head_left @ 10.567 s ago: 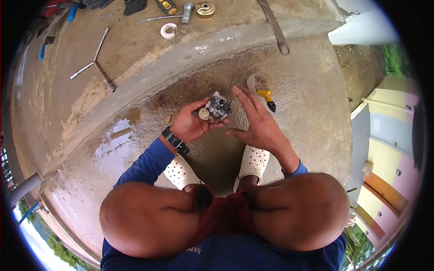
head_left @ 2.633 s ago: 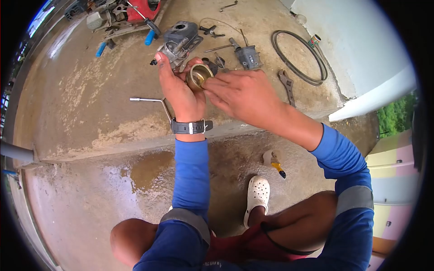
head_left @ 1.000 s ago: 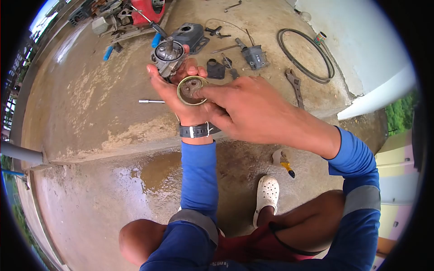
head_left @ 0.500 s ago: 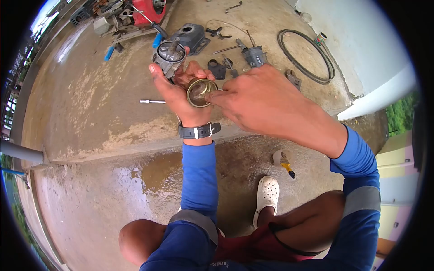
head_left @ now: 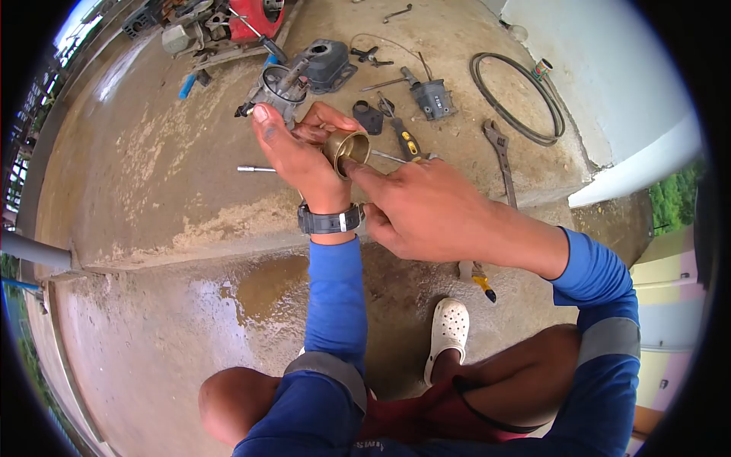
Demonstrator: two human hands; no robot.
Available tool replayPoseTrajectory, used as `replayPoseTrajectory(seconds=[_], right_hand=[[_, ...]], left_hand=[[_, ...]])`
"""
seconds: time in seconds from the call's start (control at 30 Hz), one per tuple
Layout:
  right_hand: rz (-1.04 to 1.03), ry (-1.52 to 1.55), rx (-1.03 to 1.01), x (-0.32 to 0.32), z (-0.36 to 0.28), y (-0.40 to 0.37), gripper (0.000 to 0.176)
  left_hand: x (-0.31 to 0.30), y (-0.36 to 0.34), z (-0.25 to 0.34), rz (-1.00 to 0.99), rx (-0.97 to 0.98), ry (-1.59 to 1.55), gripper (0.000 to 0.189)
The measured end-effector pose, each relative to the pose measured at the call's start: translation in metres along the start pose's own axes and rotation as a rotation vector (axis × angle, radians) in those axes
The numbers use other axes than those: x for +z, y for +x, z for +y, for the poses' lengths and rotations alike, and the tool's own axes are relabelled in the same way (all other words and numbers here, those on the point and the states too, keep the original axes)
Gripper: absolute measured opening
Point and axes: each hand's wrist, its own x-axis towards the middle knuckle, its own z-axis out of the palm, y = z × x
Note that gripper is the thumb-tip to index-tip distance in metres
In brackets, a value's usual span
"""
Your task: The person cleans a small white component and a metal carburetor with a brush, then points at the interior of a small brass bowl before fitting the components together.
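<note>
My left hand (head_left: 301, 164) is closed around a small-engine carburetor (head_left: 283, 91) and a brass-coloured float bowl (head_left: 352, 150). The carburetor's round open side faces up beyond my thumb; the bowl is tilted at my palm, its mouth turned toward my right hand (head_left: 426, 209). My right index finger reaches into the bowl and touches its inside. The right thumb stands apart, and the other fingers are partly curled and partly hidden. Just past the bowl lie a dark flat gasket-like part (head_left: 368, 117) and a yellow-and-black screwdriver (head_left: 409, 142).
On the concrete ledge are a grey-black housing (head_left: 327, 65), a dark grey box-shaped part (head_left: 432, 99), an adjustable wrench (head_left: 502, 156), a coiled cable (head_left: 554, 126) and a socket tool (head_left: 256, 169). A red engine (head_left: 255, 19) stands behind. A yellow-handled brush (head_left: 481, 283) lies on the wet lower floor.
The bowl has tipped further toward the right, and my right index finger sits deeper in it. My right hand has moved lower, uncovering the screwdriver and wrench. The carburetor has tilted left.
</note>
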Motion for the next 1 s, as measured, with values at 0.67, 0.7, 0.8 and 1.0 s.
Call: replayPoseTrajectory(seconds=[0.67, 0.7, 0.8, 1.0], right_hand=[[0.204, -0.264, -0.100, 0.017, 0.039, 0.015, 0.056], [0.215, -0.324, -0.101, 0.018, 0.039, 0.015, 0.056], [0.105, -0.302, -0.040, 0.018, 0.025, 0.013, 0.055], [0.089, 0.526, -0.061, 0.015, 0.032, 0.016, 0.042]], left_hand=[[-0.022, 0.022, -0.026, 0.086, -0.266, -0.249, 0.057], [-0.022, 0.022, -0.025, 0.123, -0.288, -0.231, 0.058], [-0.019, 0.021, -0.022, 0.108, -0.238, -0.180, 0.062], [-0.024, 0.016, -0.015, 0.001, -0.324, -0.239, 0.072]])
